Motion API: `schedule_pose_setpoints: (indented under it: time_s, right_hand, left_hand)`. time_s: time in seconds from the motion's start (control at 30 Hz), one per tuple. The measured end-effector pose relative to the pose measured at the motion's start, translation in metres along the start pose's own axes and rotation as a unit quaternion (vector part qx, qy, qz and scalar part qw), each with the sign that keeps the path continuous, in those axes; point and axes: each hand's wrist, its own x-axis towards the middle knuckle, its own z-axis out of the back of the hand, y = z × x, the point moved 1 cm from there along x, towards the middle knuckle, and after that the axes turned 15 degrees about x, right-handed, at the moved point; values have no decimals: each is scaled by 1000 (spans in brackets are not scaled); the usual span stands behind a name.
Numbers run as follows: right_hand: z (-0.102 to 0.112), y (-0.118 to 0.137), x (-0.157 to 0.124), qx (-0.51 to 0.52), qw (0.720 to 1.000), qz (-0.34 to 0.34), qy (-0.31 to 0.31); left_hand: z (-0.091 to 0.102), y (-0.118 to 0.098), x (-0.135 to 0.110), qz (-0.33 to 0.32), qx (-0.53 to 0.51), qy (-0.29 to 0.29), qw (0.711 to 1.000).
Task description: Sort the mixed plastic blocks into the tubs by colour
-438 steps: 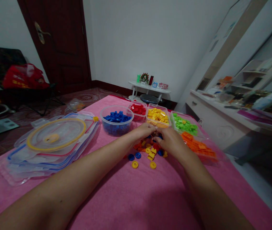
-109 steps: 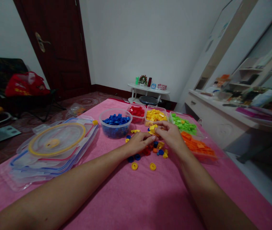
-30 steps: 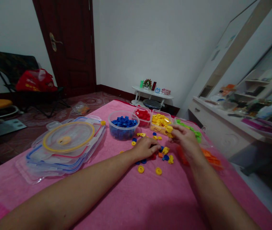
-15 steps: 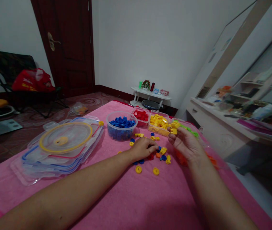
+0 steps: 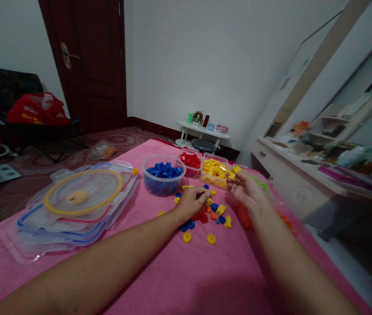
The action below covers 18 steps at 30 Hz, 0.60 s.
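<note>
My right hand [image 5: 248, 192] is raised at the right side of the yellow bin, with yellow building blocks [image 5: 232, 174] pinched at its fingertips. Over the loose pieces, my left hand [image 5: 190, 204] points its closed fingers down; what they pinch, if anything, is hidden. Near those fingers lie a yellow block [image 5: 220, 210], a blue wheel [image 5: 221, 219], a red piece [image 5: 203, 217] and several others. Two yellow wheels [image 5: 211, 239] lie closer to me. Beyond the hands stand a clear bin of yellow blocks [image 5: 214, 168], one of red blocks [image 5: 189, 160] and a round tub of blue blocks [image 5: 164, 170].
Stacked clear lids [image 5: 84, 192] lie on the left of the pink-covered table [image 5: 159, 271], a yellow block [image 5: 135, 171] at their edge. Green pieces [image 5: 260, 183] and orange pieces [image 5: 286, 223] sit in containers partly behind my right arm.
My left hand has shifted up and away from me, uncovering red and orange pieces. The right hand still holds yellow blocks beside the yellow bin. The camera view has moved slightly.
</note>
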Motion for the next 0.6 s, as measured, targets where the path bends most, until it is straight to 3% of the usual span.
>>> schedule_pose_setpoints:
  time_s: [0.33, 0.47, 0.6]
  right_hand:
    - [-37, 17, 82, -224, 962, 134, -82]
    - [-36, 14, 100, -347, 912, 200, -86]
    - [-27, 16, 107, -491, 830, 257, -56]
  left_hand:
    - [-1, 3, 0, -5, -4, -4, 1000]
    - [0, 3, 0, 4, -3, -10, 1000]
    - [1, 2, 0, 2, -2, -14, 1000]
